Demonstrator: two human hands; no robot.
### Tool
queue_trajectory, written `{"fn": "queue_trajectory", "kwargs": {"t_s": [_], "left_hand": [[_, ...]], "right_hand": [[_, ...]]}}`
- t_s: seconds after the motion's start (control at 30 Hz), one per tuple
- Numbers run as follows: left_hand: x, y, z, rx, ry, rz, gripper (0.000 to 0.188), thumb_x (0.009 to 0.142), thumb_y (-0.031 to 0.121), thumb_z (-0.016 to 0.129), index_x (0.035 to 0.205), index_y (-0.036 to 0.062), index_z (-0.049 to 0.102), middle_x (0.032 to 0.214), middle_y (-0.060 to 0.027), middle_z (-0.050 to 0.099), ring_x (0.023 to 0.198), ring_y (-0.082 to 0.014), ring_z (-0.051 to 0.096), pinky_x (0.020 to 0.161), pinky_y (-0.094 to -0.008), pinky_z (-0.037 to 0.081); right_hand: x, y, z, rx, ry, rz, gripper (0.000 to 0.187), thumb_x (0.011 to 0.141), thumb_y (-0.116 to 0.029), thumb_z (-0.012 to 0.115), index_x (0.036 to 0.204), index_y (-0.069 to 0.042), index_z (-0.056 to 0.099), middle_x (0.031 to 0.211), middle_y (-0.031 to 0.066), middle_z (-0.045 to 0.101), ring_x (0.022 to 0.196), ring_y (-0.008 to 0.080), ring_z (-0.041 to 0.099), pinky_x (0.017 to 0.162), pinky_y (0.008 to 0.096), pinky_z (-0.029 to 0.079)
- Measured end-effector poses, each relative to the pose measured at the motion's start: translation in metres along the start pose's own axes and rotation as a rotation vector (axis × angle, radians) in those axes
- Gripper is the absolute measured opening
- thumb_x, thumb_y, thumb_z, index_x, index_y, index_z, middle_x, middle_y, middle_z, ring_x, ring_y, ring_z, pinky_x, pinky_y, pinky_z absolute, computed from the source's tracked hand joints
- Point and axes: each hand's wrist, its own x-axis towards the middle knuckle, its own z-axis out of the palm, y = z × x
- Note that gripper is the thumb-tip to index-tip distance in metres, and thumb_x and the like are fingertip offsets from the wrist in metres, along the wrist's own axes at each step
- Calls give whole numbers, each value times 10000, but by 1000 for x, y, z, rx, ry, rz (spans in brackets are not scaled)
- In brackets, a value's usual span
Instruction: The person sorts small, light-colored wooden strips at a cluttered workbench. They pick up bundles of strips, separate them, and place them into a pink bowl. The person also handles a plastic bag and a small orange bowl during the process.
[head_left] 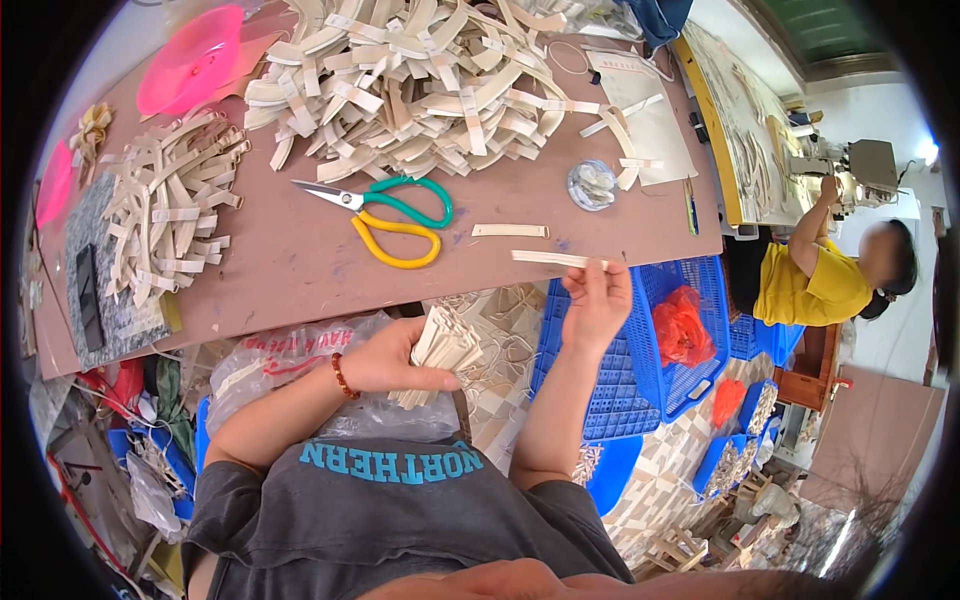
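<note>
My left hand [392,358], with a bead bracelet at the wrist, grips a stack of cream strips [442,350] below the table's near edge. My right hand [597,300] pinches one end of a single cream strip [552,259], which lies level along the table edge. On the brown table [300,270] a big heap of the same cream strips [420,85] fills the far middle. A smaller pile of strips [168,205] lies at the left. One loose strip [510,231] rests just beyond my right hand.
Scissors with green and yellow handles [395,218] lie mid-table. A small clear round container [592,185] sits right of them. Pink plastic lids [190,60] are far left. A blue crate [650,340] with an orange bag stands below right. A person in yellow [815,280] works at a machine.
</note>
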Motion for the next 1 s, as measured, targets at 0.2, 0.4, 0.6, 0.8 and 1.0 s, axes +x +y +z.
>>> {"fn": "queue_trajectory", "kwargs": {"t_s": [0.2,0.4,0.6,0.8,1.0], "left_hand": [[6,-2,2,98,56,4,549,785,219,785,1224,28,516,1071,-18,607,970,-92,560,864,-281,474],[14,-3,-2,-22,199,-73,519,834,217,736,1247,17,494,1103,-28,594,992,-97,560,868,-277,476],[19,-10,0,15,175,-59,524,843,205,725,1265,10,483,1118,-33,591,1005,-97,554,873,-277,473],[22,-7,-1,-6,201,-83,544,835,209,733,1273,9,479,1130,-39,587,1019,-106,554,885,-283,467],[22,-7,-1,-35,217,-78,551,828,212,742,1268,11,481,1122,-41,589,1014,-112,560,879,-285,470]], "right_hand": [[-1,31,17,-132,-66,79,100,901,-43,620,937,4,540,799,88,642,662,144,656,580,256,557],[0,26,21,-239,-82,100,70,897,-41,622,907,-19,557,784,75,652,649,133,650,566,225,529],[0,27,23,-263,-79,78,103,891,-48,633,914,5,547,763,86,650,638,121,650,556,219,529],[0,26,24,-297,-81,87,98,894,-47,628,908,12,551,761,80,647,638,119,649,558,220,531],[1,25,24,-308,-103,111,106,908,-59,611,966,25,583,798,81,654,656,114,649,573,218,538]]}}
